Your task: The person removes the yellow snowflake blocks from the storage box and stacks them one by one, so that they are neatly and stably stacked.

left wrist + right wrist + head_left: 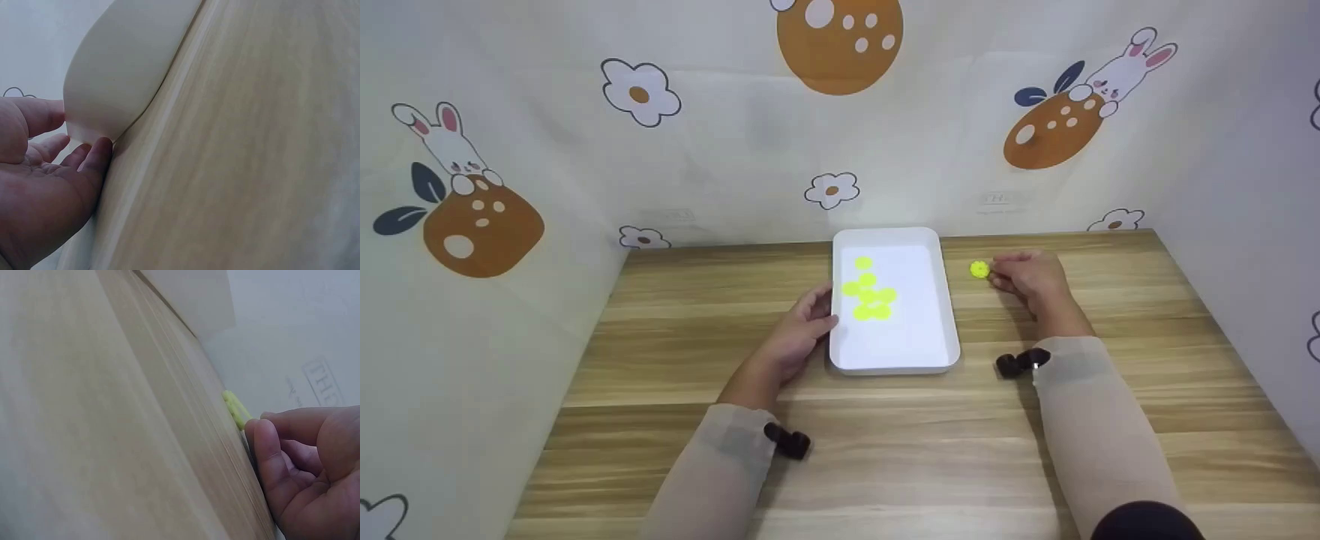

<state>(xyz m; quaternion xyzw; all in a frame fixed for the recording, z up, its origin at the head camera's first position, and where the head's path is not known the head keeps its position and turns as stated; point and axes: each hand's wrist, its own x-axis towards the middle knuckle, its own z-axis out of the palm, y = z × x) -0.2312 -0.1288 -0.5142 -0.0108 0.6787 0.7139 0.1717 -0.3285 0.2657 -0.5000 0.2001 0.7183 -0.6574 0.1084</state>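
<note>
A white rectangular tray [919, 330] lies on the wooden table with several bright yellow round pieces [863, 263] in its left half. My left hand [801, 330] is at the tray's left side. In the left wrist view its fingertips [101, 149] touch the tray's outer wall [121, 73], with the fingers only slightly bent. To the right of the tray, my right hand [1033, 283] pinches one yellow round piece [979, 269] with a scalloped edge between thumb and fingers. The right wrist view shows this piece [236, 409] edge-on, close to the tabletop; whether it touches the table I cannot tell.
The wooden table [697, 330] ends at a pale cloth wall [735, 150] printed with rabbits, fruit and flowers. More cloth closes off the left and right sides. Each sleeve carries a small black device, one at the left wrist [789, 441] and one at the right [1021, 364].
</note>
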